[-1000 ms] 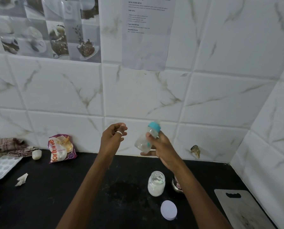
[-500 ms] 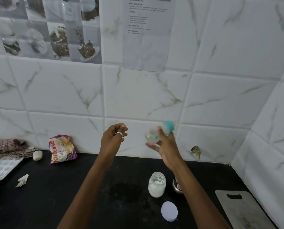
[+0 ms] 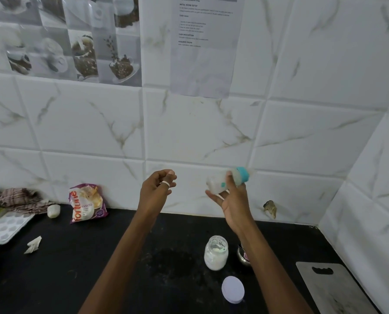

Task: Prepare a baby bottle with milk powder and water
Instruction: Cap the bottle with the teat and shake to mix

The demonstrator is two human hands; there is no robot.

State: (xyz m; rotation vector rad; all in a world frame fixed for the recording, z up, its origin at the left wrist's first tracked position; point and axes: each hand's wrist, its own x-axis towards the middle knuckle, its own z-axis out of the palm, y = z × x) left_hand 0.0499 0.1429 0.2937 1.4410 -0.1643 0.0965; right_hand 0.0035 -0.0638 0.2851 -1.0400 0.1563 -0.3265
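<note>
Head view: baby bottle (image 3: 215, 184), tilted sideways in mid-air before the far tiled wall (image 3: 189, 132), gripped by right hand (image 3: 233, 201); left hand (image 3: 156, 188) apart to its left, fingers curled, seemingly empty. Risk: a loose teal cap (image 3: 243, 175) would leak if shaken. Blurred contents unreadable; metal cup (image 3: 243, 257) behind right forearm mostly hidden.

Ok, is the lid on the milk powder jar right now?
No, the jar stands open on the counter and its round lid lies flat apart from it.
</note>
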